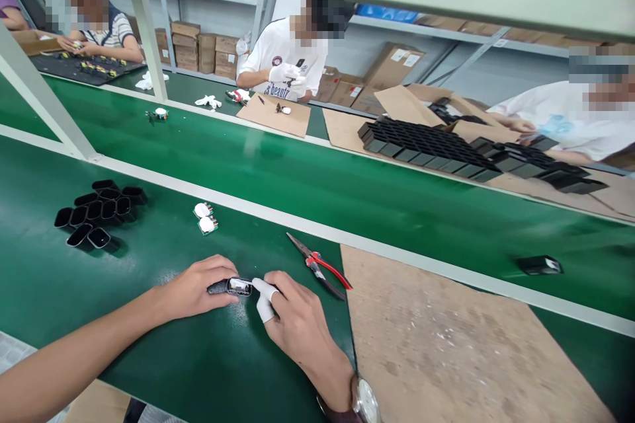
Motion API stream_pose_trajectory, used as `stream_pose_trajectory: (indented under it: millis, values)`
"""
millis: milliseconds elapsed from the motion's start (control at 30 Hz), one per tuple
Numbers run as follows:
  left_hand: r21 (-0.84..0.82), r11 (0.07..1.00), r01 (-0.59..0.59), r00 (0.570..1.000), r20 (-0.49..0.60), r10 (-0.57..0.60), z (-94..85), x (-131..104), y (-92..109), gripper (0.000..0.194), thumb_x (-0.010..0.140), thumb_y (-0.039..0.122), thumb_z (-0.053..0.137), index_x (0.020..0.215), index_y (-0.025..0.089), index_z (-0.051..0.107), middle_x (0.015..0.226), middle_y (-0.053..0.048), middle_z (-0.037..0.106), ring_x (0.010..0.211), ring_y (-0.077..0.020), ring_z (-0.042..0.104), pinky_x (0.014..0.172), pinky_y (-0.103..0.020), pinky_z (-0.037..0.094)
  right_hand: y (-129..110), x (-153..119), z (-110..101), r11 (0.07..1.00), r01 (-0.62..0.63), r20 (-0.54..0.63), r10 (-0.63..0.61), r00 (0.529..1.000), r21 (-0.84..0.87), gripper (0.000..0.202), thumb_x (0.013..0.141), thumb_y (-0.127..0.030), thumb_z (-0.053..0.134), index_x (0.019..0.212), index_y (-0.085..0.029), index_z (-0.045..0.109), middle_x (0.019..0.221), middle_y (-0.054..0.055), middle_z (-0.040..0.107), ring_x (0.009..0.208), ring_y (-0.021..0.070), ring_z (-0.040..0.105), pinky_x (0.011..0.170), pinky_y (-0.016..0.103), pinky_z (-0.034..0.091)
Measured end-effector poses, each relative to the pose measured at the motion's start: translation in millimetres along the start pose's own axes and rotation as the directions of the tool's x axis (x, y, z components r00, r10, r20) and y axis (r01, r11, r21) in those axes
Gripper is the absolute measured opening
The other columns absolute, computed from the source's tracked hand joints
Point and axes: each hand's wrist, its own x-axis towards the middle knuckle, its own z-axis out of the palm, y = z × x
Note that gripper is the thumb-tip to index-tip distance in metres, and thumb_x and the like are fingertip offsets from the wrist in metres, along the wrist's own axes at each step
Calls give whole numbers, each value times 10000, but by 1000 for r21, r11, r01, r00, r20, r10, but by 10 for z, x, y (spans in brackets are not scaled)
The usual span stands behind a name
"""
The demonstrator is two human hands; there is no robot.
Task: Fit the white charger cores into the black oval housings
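My left hand (198,287) is closed around a small black plastic case (218,287), which lies on its side near the green tabletop. Its open end faces right, and a circuit board with white filler (240,285) shows inside. White finger covers sit on the thumb and index finger of my right hand (297,317). That index fingertip touches the rim of the case, while the thumb stays slightly apart below it. Beyond my right hand lie long-nose pliers (317,264) with red and black handles. Two small circuit boards with white caps (205,218) lie beyond my left hand.
Several empty black cases (94,211) stand grouped at the left. A worn brown board (446,330) covers the right side. Past a pale rail runs a green conveyor belt (248,152) carrying a black case (540,266). Co-workers sit across it, near stacked black cases (426,145).
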Motion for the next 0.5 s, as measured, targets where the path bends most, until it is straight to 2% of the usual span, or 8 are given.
stream_pose_trajectory:
  millis: [100, 200, 267, 333, 400, 500]
  values:
    - [7, 1000, 1, 1000, 1, -1, -4, 5, 3, 234, 978, 267, 724, 1201, 200, 690, 1175, -100, 696, 1080, -228, 686, 953, -332, 578, -9, 5, -10, 1000, 24, 2, -24, 1000, -12, 257, 907, 10, 488, 970, -178, 651, 994, 73, 648, 792, 190, 586, 608, 315, 429]
    - [31, 1000, -2, 1000, -2, 2, -3, -3, 6, 241, 982, 275, 721, 1211, 213, 684, 1178, -92, 700, 1082, -227, 695, 954, -329, 587, 31, 8, -17, 1000, -4, -68, 3, 998, -24, 242, 943, -24, 503, 1061, -165, 661, 994, 71, 652, 768, 177, 584, 626, 306, 453]
    - [72, 997, 10, 1000, -10, -9, -2, -20, 12, 337, 968, 305, 744, 1281, 223, 650, 1222, -96, 693, 1087, -231, 704, 961, -339, 598, 115, -16, -1, 995, -69, -105, 61, 993, -78, 236, 956, -38, 507, 1086, -155, 667, 1025, 84, 661, 781, 183, 590, 653, 312, 473]
    - [125, 992, 5, 999, -33, -1, -5, -42, 22, 488, 938, 345, 783, 1371, 226, 593, 1299, -119, 664, 1117, -248, 705, 974, -365, 609, 228, -60, 32, 977, -120, -79, 107, 991, -176, 256, 924, -11, 491, 1028, -150, 680, 1028, 101, 668, 824, 215, 596, 693, 341, 492]
    - [178, 982, -62, 996, -56, 73, -15, -59, 31, 526, 930, 338, 794, 1396, 230, 575, 1358, -142, 629, 1169, -268, 690, 993, -396, 609, 331, -106, 70, 957, -135, -9, 138, 990, -257, 293, 856, 19, 493, 992, -145, 694, 997, 110, 670, 867, 256, 592, 752, 382, 510]
    - [234, 950, -205, 975, -41, 221, -29, -60, 35, 349, 982, 201, 722, 1316, 232, 630, 1307, -134, 648, 1182, -259, 681, 987, -402, 609, 397, -136, 112, 939, -155, 66, 183, 981, -306, 346, 792, 41, 525, 1032, -125, 710, 1009, 125, 667, 904, 283, 582, 830, 424, 522]
